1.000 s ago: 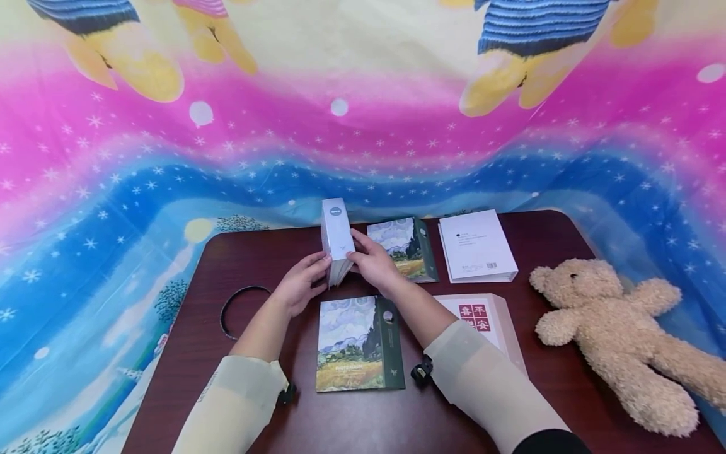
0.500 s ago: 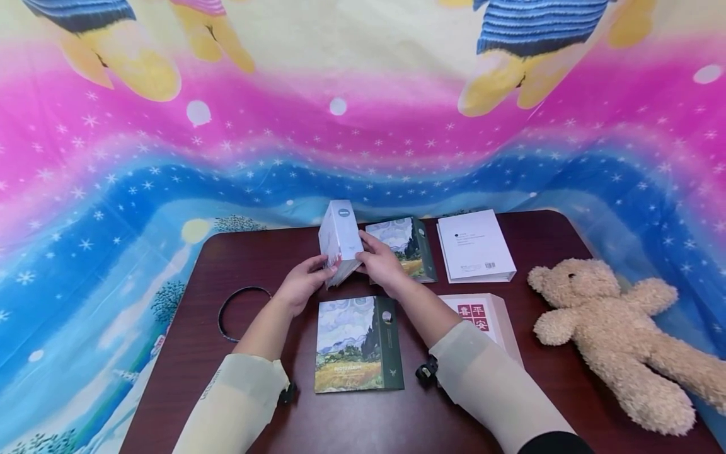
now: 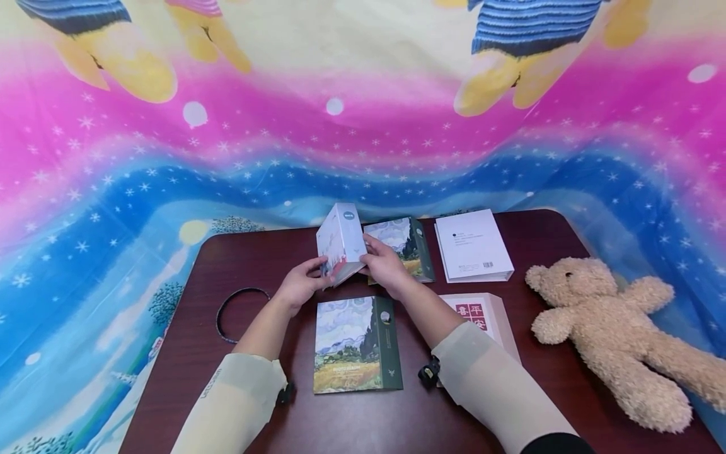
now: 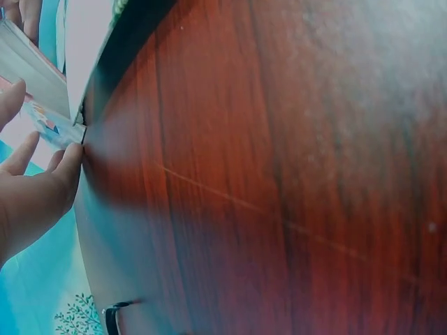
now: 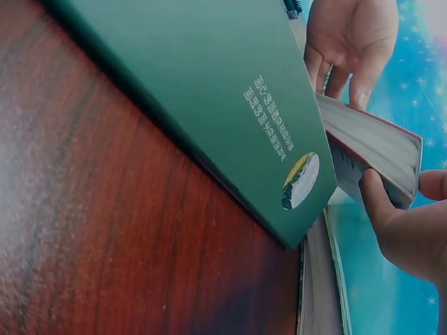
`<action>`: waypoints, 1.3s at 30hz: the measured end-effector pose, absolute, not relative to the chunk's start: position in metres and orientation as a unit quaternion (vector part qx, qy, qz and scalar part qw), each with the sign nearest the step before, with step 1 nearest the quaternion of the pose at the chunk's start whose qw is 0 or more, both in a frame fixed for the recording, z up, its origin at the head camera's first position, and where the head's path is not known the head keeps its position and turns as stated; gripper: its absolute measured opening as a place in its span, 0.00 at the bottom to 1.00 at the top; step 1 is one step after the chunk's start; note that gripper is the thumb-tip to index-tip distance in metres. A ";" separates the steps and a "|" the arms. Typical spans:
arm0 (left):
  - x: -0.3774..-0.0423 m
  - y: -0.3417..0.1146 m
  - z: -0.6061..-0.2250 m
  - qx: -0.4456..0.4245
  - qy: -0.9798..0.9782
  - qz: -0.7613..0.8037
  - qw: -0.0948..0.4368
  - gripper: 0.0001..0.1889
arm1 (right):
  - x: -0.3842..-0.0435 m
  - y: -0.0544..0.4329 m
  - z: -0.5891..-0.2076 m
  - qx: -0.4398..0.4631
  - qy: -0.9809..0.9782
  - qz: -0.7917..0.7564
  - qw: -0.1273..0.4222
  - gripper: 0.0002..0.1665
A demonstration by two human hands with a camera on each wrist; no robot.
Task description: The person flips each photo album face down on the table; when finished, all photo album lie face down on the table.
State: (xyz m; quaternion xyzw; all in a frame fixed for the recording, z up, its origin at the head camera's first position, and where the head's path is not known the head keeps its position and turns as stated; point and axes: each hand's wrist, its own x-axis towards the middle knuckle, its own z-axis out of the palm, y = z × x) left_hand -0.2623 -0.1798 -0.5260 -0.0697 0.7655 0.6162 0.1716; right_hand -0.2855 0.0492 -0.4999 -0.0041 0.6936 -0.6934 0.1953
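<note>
A thick white photo album [image 3: 345, 236] stands tilted near the back of the table, its spine and part of its illustrated cover showing. My left hand [image 3: 299, 285] grips its lower left side, thumb on the cover. On the other side my right hand [image 3: 387, 263] pinches the spine edge between thumb and fingers. The album's page edges [image 5: 374, 132] show in the right wrist view, with the left hand [image 5: 353, 42] beyond and the right hand [image 5: 415, 230] close by. In the left wrist view the left hand [image 4: 42, 195] touches the album's lower edge.
Landscape-covered green-spined albums lie in front [image 3: 348, 347] and behind the right hand [image 3: 399, 246]. A white album [image 3: 475, 246] lies back right; a beige one with red characters [image 3: 501, 321] is partly under the right arm. A teddy bear [image 3: 612, 334] and a black loop [image 3: 221, 315] flank them.
Both hands have turned the white album so more of its front cover faces the head camera, and it has shifted slightly right. The other albums and the bear stay put.
</note>
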 end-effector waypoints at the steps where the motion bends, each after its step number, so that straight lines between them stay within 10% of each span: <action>1: -0.262 -0.180 -0.526 -0.069 0.766 0.616 0.172 0.38 | -0.285 0.049 -0.500 -0.004 0.694 -0.693 0.195 0.38; 39: -0.249 -0.219 -0.518 -0.085 0.849 0.500 0.145 0.35 | -0.274 0.037 -0.509 -0.023 0.784 -0.584 0.207 0.42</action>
